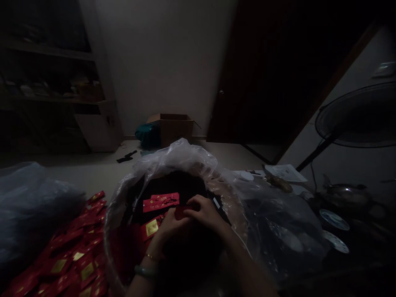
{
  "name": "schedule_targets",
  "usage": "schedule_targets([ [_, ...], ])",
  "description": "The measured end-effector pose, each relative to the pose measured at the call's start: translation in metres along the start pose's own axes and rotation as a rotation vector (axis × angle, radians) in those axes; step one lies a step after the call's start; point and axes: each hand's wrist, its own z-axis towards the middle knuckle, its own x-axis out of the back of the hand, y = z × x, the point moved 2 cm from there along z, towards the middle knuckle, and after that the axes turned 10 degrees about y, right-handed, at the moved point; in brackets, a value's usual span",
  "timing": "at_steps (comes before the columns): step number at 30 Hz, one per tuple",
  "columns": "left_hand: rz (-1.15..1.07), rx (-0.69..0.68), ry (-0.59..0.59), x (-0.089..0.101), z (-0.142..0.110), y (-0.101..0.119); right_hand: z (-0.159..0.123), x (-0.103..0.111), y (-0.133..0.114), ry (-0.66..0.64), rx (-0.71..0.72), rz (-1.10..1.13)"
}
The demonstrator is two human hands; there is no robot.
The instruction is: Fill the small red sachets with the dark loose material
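An open cardboard box (175,128) stood on the pale floor (93,177) against the wall, beside a teal cloth bundle (147,136), with a black strip of fabric (126,156) lying nearby. To the right were a dark wooden door (247,74), a round black pedestal fan (359,115), loose white papers (286,172), and two blue-and-white porcelain dishes (334,219). Wooden shelves (52,97) lined the left.

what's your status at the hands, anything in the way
Left hand, right hand both on a red envelope. Over the mouth of a transparent plastic bag. Nothing blocking.
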Motion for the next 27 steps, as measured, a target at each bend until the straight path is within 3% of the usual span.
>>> schedule_targets([
  [4,-0.003,-0.011,0.073,0.002,0.003,0.003,0.002,-0.003,0.009,0.023,-0.102,0.011],
  [8,-0.051,-0.136,0.183,0.009,0.007,0.011,0.003,-0.004,0.015,-0.001,-0.124,0.011],
  [11,-0.046,-0.131,0.223,0.014,0.010,0.010,0.004,-0.006,0.017,0.007,-0.129,0.007],
  [16,-0.083,-0.105,0.142,0.015,0.009,0.009,0.003,-0.006,0.016,0.052,-0.096,0.096],
  [22,-0.060,-0.022,-0.127,0.007,0.005,0.007,-0.001,-0.001,0.010,0.112,0.041,0.226],
  [27,-0.015,0.082,-0.091,0.012,0.006,-0.006,-0.002,0.005,-0.002,-0.005,0.185,0.199],
])
